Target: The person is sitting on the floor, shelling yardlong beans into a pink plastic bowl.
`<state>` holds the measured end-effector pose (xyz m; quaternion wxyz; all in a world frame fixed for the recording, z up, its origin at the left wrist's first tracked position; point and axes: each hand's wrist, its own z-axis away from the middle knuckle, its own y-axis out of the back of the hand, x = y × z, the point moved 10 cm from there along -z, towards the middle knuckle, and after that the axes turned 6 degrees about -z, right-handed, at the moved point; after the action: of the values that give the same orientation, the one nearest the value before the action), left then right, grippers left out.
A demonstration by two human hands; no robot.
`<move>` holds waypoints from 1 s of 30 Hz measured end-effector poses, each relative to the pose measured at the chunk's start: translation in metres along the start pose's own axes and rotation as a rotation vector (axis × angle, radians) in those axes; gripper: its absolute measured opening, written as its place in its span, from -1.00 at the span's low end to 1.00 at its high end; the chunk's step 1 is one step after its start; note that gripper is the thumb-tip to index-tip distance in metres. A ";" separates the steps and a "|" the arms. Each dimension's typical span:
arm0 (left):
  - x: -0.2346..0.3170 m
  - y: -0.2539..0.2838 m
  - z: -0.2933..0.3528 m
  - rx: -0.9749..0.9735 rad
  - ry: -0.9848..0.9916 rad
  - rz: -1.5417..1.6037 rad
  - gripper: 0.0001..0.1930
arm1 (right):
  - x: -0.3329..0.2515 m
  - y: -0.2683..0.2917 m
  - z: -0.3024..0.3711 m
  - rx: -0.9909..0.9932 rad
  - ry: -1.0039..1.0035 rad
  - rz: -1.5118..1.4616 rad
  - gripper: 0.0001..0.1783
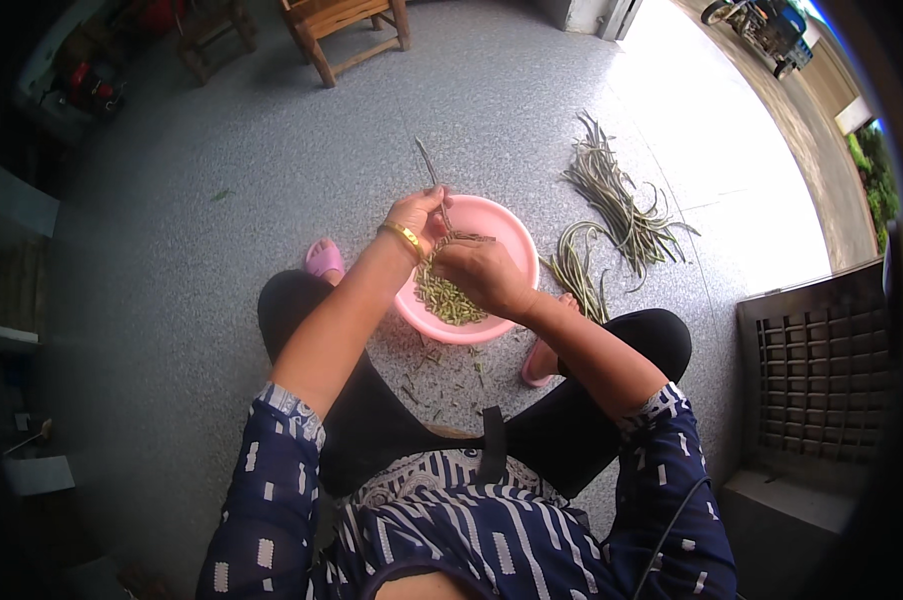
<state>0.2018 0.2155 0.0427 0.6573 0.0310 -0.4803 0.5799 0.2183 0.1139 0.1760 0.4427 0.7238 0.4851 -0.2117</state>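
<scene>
A long bean [428,163] sticks up from my left hand [419,217], whose fingers are closed around it above the basin's left edge. My right hand [487,272] is closed just below and to the right, over the basin, at the lower part of the beans; some bean stalks [471,239] show at its fingers. Between my feet stands a pink plastic basin [513,232], holding many short cut bean pieces [448,302]. To the right of the basin lies a large pile of whole long beans [617,200], with a smaller bunch [579,268] nearer to my foot.
Bean scraps [433,385] are scattered on the speckled grey floor [222,260] in front of me. A wooden chair [347,30] stands at the far side. On the right is a dark lattice-backed piece of furniture [817,375]. Outside, a three-wheeled vehicle [767,35] is parked.
</scene>
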 end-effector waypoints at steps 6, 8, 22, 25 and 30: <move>0.010 -0.013 0.008 -0.035 -0.052 0.038 -0.92 | 0.051 -0.049 0.047 0.058 -0.829 -1.423 -0.89; 0.011 -0.012 0.005 -0.093 -0.082 0.000 -0.91 | 0.064 -0.030 0.044 0.184 -0.842 -0.958 -0.89; 0.003 -0.023 0.004 -0.163 -0.077 -0.065 -0.90 | 0.077 0.004 0.030 0.234 -0.684 -0.444 -0.68; -0.002 -0.024 0.005 -0.150 -0.040 -0.062 -0.91 | 0.064 0.010 0.023 0.176 -0.541 -0.226 -0.71; -0.002 -0.028 0.017 -0.113 -0.014 -0.084 -0.91 | 0.039 0.018 0.010 0.068 -0.351 0.122 -0.83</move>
<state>0.2143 0.1948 0.0654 0.6784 0.0182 -0.5152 0.5234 0.2525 0.1227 0.1500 0.5078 0.7183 0.3485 -0.3237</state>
